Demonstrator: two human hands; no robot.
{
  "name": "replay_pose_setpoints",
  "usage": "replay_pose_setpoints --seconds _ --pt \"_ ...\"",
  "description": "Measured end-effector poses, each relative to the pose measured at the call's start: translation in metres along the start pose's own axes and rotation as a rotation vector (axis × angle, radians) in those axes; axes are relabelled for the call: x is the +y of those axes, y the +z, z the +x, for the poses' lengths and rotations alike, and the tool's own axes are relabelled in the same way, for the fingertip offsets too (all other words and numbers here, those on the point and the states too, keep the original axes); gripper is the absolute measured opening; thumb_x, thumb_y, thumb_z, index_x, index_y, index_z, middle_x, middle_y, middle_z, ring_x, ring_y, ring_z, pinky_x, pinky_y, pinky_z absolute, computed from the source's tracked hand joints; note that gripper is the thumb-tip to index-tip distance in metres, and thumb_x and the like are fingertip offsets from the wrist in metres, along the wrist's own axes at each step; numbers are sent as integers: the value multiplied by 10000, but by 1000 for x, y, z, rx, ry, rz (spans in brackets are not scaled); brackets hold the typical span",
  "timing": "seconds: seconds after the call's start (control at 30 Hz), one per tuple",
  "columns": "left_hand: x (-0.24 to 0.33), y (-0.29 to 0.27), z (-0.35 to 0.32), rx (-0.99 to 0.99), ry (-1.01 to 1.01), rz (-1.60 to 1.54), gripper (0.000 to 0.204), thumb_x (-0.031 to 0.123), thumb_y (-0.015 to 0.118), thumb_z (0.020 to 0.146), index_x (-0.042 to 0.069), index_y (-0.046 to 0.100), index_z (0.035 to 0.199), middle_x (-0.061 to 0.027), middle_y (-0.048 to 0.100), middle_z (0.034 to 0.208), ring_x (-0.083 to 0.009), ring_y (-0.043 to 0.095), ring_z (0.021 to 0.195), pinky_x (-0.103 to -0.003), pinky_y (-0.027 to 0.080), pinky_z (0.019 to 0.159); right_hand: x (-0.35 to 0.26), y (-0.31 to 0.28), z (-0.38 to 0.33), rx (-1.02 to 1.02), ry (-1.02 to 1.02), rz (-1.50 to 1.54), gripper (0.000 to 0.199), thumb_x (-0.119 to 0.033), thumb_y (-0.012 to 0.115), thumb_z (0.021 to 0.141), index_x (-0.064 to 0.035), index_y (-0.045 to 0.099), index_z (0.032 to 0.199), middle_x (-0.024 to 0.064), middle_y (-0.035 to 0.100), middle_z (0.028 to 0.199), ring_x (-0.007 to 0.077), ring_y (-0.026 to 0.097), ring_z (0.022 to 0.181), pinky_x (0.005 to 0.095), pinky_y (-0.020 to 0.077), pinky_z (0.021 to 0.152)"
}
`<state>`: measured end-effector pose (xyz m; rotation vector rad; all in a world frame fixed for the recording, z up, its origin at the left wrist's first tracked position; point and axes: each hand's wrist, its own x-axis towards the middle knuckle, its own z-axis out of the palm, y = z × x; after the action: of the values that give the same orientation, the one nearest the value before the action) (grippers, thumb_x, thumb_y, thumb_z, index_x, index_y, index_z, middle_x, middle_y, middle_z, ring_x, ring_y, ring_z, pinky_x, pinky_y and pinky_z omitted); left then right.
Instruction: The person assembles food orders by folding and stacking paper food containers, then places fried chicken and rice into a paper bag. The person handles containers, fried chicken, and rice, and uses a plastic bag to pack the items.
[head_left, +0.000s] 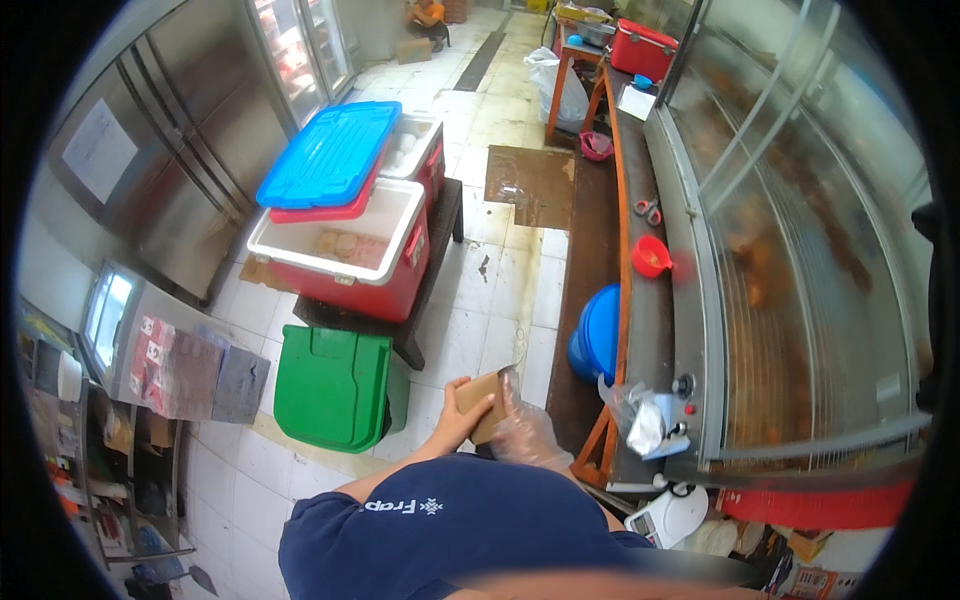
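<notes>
In front of my body is a small brown cardboard box (pixel 479 395), or a folded piece of cardboard, with a dark edge at its upper right. My bare left hand (pixel 457 415) grips it from the left, the thumb lying across its face. On the other side is my right hand (pixel 525 430), covered by a clear, loose plastic glove. Its fingers press together against the cardboard's right edge; the fingertips show only in part. What the cardboard contains, if anything, is hidden.
A green lidded bin (pixel 335 385) stands front left. Beyond it, a dark bench carries a red cooler (pixel 345 275) with a blue lid (pixel 332 150). On the right runs a counter with a red cup (pixel 651 257), scissors (pixel 648 211) and a glass display case (pixel 800 260). A person (pixel 428 20) sits far off.
</notes>
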<state>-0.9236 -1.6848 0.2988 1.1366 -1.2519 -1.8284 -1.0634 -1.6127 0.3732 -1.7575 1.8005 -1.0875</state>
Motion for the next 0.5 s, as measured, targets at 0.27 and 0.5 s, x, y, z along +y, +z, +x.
replay_pose_setpoints --seconds 0.27,0.5 --pt "89 20 125 142 398 419 842 257 851 702 61 348 1349 -149 435 1242 -258 457 1185 -396 400 1010 104 -36 116 -356 431 1042 444 -165 706 881 28 577 1259 52 641 1026 108 598 937 245 482 822" --pt "55 11 220 92 193 158 579 334 628 914 41 400 1359 -208 465 1240 -341 448 1187 -441 342 1042 133 -10 199 -305 671 829 317 -232 723 875 25 676 1053 57 675 939 111 605 861 254 485 769"
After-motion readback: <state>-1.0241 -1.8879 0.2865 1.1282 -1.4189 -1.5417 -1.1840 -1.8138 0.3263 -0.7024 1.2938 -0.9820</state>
